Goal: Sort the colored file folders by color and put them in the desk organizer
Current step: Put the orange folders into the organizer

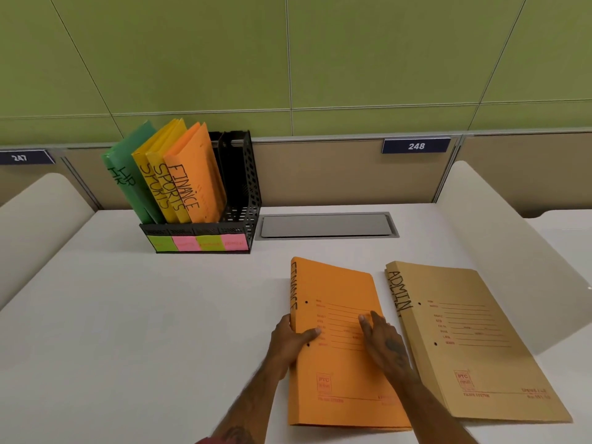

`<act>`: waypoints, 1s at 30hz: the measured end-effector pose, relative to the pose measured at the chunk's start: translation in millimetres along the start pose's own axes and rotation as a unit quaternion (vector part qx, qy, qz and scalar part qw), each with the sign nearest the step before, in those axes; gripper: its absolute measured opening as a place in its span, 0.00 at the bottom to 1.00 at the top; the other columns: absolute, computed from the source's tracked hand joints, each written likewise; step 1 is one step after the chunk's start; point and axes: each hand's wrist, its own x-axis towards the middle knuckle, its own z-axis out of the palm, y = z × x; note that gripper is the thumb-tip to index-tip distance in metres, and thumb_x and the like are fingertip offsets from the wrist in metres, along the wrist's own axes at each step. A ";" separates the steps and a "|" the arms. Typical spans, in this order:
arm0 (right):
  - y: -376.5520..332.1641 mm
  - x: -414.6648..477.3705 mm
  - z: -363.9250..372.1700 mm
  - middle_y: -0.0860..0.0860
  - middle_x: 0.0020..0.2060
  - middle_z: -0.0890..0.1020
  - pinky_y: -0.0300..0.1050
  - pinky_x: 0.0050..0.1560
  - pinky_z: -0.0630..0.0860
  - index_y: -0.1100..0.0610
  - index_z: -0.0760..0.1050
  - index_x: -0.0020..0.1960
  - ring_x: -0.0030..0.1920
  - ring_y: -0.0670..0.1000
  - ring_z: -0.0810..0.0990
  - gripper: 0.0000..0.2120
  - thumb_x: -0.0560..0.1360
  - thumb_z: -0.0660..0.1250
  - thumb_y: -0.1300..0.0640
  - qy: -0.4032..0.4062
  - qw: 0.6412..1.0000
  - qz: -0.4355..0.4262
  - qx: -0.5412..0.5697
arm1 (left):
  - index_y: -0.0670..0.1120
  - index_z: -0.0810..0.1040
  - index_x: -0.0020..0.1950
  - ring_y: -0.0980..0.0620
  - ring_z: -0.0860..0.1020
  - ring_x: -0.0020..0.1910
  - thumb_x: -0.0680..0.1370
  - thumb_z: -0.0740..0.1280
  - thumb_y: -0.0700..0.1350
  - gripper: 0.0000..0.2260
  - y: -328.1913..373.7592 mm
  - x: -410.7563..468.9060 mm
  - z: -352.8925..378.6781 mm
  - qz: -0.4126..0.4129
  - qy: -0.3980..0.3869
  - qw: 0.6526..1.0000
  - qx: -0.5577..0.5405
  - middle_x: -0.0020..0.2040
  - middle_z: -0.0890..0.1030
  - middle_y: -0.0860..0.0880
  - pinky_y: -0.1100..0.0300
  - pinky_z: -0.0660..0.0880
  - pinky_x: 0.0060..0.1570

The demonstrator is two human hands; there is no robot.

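Orange FINANCE folder [339,344] flat on worktop [144,315], long axis toward organizer [221,219] up-left; left hand [290,342] pinching its spine edge, right hand [382,342] spread flat on cover.

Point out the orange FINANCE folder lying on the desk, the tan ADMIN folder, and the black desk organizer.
orange FINANCE folder [339,373], head view, lower front cover.
tan ADMIN folder [480,357], head view, middle of cover.
black desk organizer [246,193], head view, perforated right wall.

Orange folder [339,347], tan folder [474,341], black perforated organizer [243,200] (green-pink labels).
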 end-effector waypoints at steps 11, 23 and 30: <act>-109.3 -0.3 -58.7 0.58 0.71 0.72 0.56 0.64 0.72 0.55 0.63 0.76 0.68 0.60 0.73 0.38 0.76 0.51 0.30 -0.014 0.992 -0.073 0.104 | 0.53 0.69 0.66 0.50 0.81 0.54 0.76 0.71 0.48 0.20 76.7 -13.5 -21.2 0.089 0.023 0.996 -0.016 0.58 0.79 0.52 0.47 0.81 0.54; -305.4 -42.4 -134.8 0.47 0.42 0.79 0.45 0.40 0.76 0.51 0.70 0.57 0.45 0.52 0.80 0.18 0.70 0.70 0.48 0.131 0.932 -0.167 0.294 | 0.51 0.60 0.76 0.49 0.80 0.59 0.81 0.66 0.47 0.25 138.1 -55.3 -54.5 0.307 0.172 0.929 0.117 0.64 0.78 0.50 0.49 0.78 0.60; -360.7 -65.5 -116.9 0.50 0.35 0.74 0.40 0.30 0.66 0.53 0.70 0.43 0.33 0.48 0.71 0.07 0.71 0.64 0.64 0.185 0.900 -0.131 0.371 | 0.56 0.53 0.79 0.53 0.74 0.68 0.81 0.66 0.53 0.31 136.9 -56.9 -100.9 0.360 0.112 0.918 0.124 0.73 0.71 0.53 0.52 0.74 0.64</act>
